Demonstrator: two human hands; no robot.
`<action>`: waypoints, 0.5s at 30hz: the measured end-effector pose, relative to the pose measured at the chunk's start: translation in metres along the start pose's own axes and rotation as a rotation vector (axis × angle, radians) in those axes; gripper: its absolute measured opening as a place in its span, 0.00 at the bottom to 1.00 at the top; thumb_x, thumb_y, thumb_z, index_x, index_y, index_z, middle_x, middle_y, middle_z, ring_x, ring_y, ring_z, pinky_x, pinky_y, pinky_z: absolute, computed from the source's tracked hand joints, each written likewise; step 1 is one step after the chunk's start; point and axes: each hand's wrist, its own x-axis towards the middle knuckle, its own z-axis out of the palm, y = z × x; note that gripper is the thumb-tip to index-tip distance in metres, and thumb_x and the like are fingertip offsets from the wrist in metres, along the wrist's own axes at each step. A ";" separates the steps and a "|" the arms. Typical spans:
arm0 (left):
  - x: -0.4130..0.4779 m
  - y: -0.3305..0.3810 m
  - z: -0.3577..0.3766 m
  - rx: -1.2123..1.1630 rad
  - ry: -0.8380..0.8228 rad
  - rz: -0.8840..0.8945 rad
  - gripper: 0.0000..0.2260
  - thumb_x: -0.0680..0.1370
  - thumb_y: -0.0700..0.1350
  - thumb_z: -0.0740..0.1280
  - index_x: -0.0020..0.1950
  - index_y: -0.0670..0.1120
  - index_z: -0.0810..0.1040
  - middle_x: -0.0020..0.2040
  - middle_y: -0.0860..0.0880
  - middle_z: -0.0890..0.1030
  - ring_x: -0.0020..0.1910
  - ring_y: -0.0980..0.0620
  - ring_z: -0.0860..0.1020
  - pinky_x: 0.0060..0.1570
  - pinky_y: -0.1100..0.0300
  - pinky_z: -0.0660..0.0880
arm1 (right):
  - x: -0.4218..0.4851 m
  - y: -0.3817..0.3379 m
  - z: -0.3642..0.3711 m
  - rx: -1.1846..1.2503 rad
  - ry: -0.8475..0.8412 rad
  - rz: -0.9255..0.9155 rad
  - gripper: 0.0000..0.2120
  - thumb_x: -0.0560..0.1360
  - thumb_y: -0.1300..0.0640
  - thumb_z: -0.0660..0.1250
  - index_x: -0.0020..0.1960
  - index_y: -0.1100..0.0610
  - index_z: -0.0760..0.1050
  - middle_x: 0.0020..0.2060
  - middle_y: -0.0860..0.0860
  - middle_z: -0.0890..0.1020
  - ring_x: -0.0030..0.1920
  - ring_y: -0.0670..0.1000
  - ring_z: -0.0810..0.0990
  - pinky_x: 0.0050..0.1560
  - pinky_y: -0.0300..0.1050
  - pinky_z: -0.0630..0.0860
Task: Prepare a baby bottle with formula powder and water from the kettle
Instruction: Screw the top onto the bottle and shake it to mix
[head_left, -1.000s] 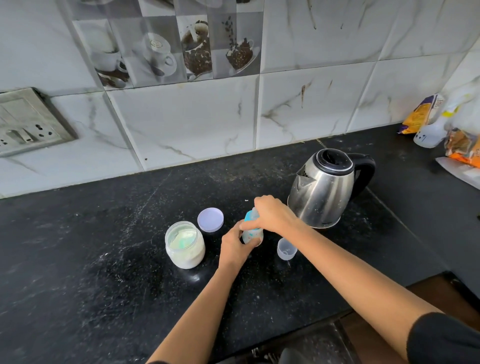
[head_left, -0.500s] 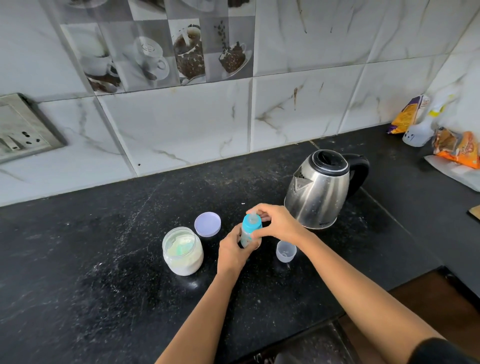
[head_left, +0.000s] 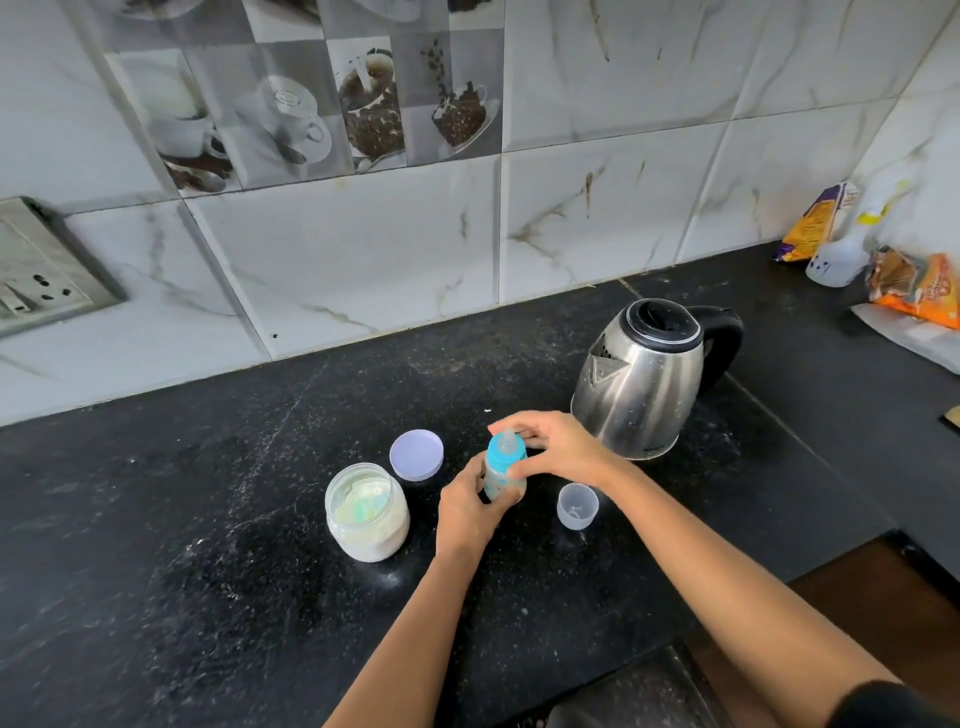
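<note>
A small baby bottle with a blue collar and clear teat stands upright on the black counter. My left hand grips its body from the left. My right hand holds the blue collar from the right, fingers curled round it. Just left stands the open formula jar, white powder inside, with its lilac lid lying flat behind it. A steel kettle with a black handle stands to the right, behind my right hand. The bottle's clear cap sits mouth up under my right wrist.
Snack packets and a white spray bottle lie at the far right against the wall. A socket plate is mounted on the tiled wall at the left. The counter's front edge drops off at the lower right.
My right hand has come off the top of the bottle, baring the teat, and now holds the collar from the side. The camera view has shifted slightly.
</note>
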 end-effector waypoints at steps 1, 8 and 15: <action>0.000 0.000 0.000 0.000 -0.006 0.002 0.27 0.70 0.49 0.76 0.67 0.56 0.72 0.57 0.60 0.80 0.57 0.61 0.77 0.62 0.56 0.74 | -0.001 0.002 0.006 -0.039 0.101 -0.022 0.27 0.63 0.58 0.80 0.60 0.49 0.77 0.54 0.44 0.81 0.54 0.43 0.80 0.57 0.38 0.76; 0.001 0.001 -0.003 0.043 -0.018 0.014 0.28 0.70 0.49 0.75 0.68 0.55 0.71 0.59 0.58 0.79 0.59 0.60 0.76 0.62 0.55 0.74 | 0.005 -0.008 -0.015 -0.066 -0.228 -0.036 0.30 0.70 0.59 0.73 0.69 0.42 0.71 0.66 0.40 0.71 0.67 0.38 0.69 0.68 0.36 0.66; -0.002 0.000 0.003 0.021 0.024 0.051 0.26 0.70 0.44 0.74 0.66 0.57 0.74 0.55 0.60 0.80 0.55 0.62 0.77 0.56 0.64 0.73 | 0.010 0.000 0.005 -0.164 0.152 -0.077 0.18 0.63 0.51 0.79 0.52 0.49 0.82 0.43 0.42 0.77 0.39 0.38 0.76 0.42 0.34 0.74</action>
